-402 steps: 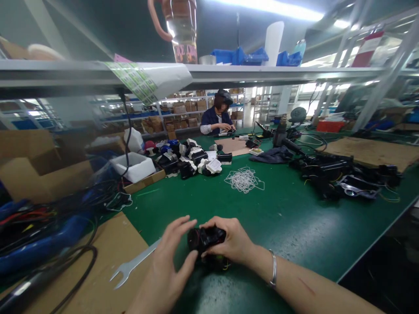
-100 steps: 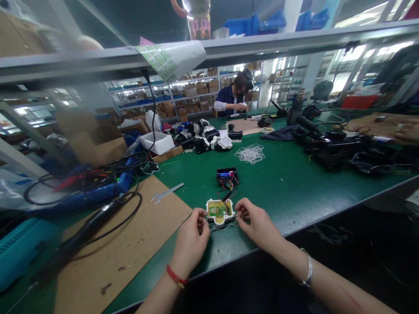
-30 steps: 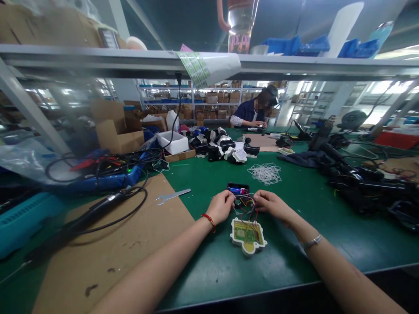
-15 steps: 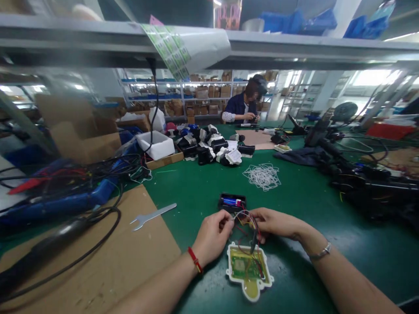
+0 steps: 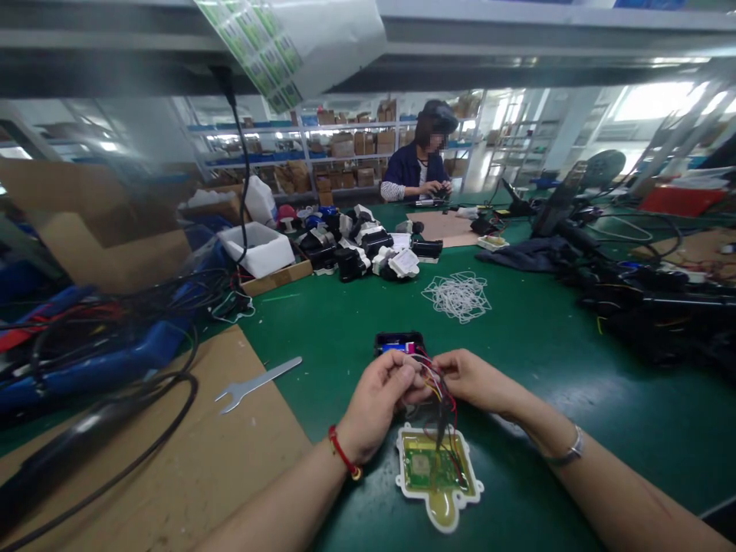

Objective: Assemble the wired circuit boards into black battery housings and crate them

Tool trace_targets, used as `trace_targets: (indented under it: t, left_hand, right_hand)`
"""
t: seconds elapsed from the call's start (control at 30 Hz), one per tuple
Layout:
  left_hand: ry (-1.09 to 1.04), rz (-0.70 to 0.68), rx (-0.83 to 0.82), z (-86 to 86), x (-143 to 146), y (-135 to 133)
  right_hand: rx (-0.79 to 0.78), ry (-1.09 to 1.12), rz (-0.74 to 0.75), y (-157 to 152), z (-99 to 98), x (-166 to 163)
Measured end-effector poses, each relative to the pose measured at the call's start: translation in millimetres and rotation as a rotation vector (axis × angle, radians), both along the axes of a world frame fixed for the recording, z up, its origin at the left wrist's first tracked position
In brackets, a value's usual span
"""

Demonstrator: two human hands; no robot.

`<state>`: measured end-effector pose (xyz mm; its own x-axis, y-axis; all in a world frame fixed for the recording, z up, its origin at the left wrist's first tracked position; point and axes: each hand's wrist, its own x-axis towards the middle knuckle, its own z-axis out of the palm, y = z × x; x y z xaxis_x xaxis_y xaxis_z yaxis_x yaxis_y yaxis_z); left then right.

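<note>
My left hand (image 5: 386,391) is closed, thumb against forefinger, on thin coloured wires (image 5: 435,383). Close beside it, my right hand (image 5: 468,377) pinches the same bundle from the right. The wires run down to a white-rimmed circuit board housing (image 5: 440,479), which lies face up on the green table with a green board under yellowish resin. Just beyond my hands is a black battery case (image 5: 398,339) with a blue cell in it, partly hidden by my left fingers. The fingertips of both hands are partly covered by wires.
An open-end wrench (image 5: 258,383) lies across the edge of a cardboard sheet (image 5: 172,460) at left. Farther back are a heap of white cord rings (image 5: 458,297), black-and-white housings (image 5: 368,249) and a white foam box (image 5: 257,249). A co-worker (image 5: 417,165) sits opposite.
My left hand has moved right and slightly up onto the wires, nearer my right hand, now covering part of the battery case. The camera view has tilted down a little.
</note>
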<state>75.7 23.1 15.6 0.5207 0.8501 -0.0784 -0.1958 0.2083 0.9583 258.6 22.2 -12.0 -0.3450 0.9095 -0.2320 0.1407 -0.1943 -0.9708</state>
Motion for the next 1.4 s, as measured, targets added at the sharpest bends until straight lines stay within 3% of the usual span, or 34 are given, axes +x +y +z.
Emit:
trace_targets:
  t: [0.07, 0.17, 0.27, 0.37, 0.5, 0.73, 0.97, 1.13, 1.4]
  left_hand:
    - [0.14, 0.0, 0.088, 5.9, -5.2, 9.1]
    - [0.491, 0.076, 0.423, 15.2, -17.4, 22.6]
    - [0.732, 0.177, 0.609, 17.6, -28.1, 32.0]
    - [0.732, 0.195, 0.562, 11.3, -34.2, 37.4]
    - [0.638, 0.229, 0.447, 5.6, -36.7, 40.5]
    - [0.492, 0.105, 0.269, 20.6, -33.7, 35.9]
    - [0.804, 0.188, 0.534, 13.9, -36.6, 35.9]
    - [0.905, 0.256, 0.732, 13.9, -30.8, 30.3]
    - [0.888, 0.306, 0.725, 8.7, -25.5, 32.1]
  right_hand:
    - [0.084, -0.048, -0.116, 2.5, -0.7, 1.4]
    - [0.255, -0.105, -0.286, 5.5, -0.2, 3.0]
    - [0.373, -0.105, -0.361, 6.8, 0.1, 2.1]
    - [0.417, -0.057, -0.392, 9.0, -1.6, -0.5]
    - [0.348, 0.08, -0.403, 14.5, -3.2, -2.8]
    - [0.151, 0.295, -0.289, 18.8, 1.9, 2.2]
    - [0.335, -0.003, -0.35, 21.6, -4.3, 2.7]
    - [0.386, -0.128, -0.39, 21.4, -4.3, 2.0]
    - [0.19, 0.006, -0.323, 25.5, -10.4, 1.6]
